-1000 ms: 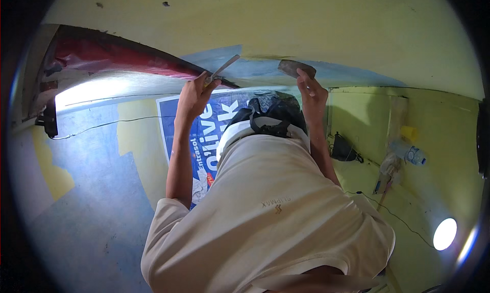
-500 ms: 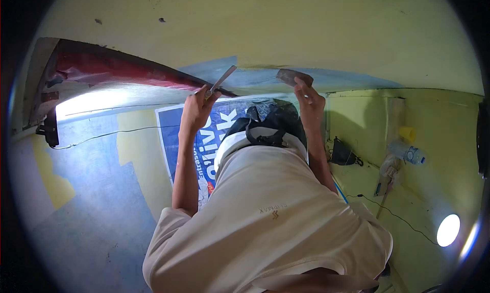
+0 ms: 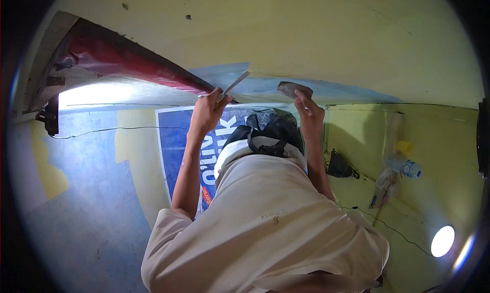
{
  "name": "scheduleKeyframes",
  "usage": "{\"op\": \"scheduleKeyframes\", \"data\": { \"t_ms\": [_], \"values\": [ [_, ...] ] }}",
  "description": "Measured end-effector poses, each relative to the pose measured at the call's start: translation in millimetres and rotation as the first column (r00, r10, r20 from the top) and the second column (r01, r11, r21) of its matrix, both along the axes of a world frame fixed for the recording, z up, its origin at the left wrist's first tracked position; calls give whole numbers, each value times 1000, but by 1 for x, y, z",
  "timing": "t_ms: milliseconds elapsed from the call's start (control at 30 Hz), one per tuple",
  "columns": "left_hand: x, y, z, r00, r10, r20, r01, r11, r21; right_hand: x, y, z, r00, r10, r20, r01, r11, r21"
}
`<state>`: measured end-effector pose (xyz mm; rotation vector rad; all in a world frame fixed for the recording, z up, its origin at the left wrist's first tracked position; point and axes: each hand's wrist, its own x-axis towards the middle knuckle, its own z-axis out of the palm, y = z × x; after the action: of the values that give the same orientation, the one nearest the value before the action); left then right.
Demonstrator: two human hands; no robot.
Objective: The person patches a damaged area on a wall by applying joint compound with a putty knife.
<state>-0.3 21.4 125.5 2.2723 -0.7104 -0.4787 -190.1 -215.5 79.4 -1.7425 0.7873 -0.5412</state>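
Note:
My left hand (image 3: pixel 209 110) is closed around the handle of a thin, flat metal-bladed tool (image 3: pixel 236 83). Its blade points up and to the right, in front of a blue-painted strip on the wall. My right hand (image 3: pixel 308 108) grips a dark brown, oblong block (image 3: pixel 293 88) between thumb and fingers. The block's left end sticks out toward the blade, with a gap between the two. What the block is made of cannot be told.
A red-covered recess (image 3: pixel 120 55) runs along the upper left. Beneath me lies a blue printed sheet (image 3: pixel 176 139). To the right are a clear plastic bottle (image 3: pixel 403 166), a yellow cup-like piece (image 3: pixel 405 148), a dark bag-like item (image 3: pixel 340 165) and a bright round lamp (image 3: pixel 442 241) with a cable.
The whole view has shifted, so the wall and recess sit differently. My left hand and the bladed tool have come slightly right, nearer the block. Both hands keep their holds.

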Motion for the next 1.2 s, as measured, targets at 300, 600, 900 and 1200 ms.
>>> {"op": "scheduleKeyframes", "data": {
  "t_ms": [300,600,900,1200],
  "values": [
    [0,2,15,1000,5,-20,-5,1000,-18,-3,-7,-3,999,30,30,-30,1000,-9],
    [-6,6,13,1000,25,-2,-25,999,34,-3,-5,18,986,148,-72,-144,988,60],
    [-9,5,9,1000,31,-7,-31,999,-25,-4,-14,15,972,206,-111,-200,978,64],
    [-4,11,2,996,42,-79,-43,999,-10,-5,-7,13,985,175,11,-174,971,162]
  ]
}}
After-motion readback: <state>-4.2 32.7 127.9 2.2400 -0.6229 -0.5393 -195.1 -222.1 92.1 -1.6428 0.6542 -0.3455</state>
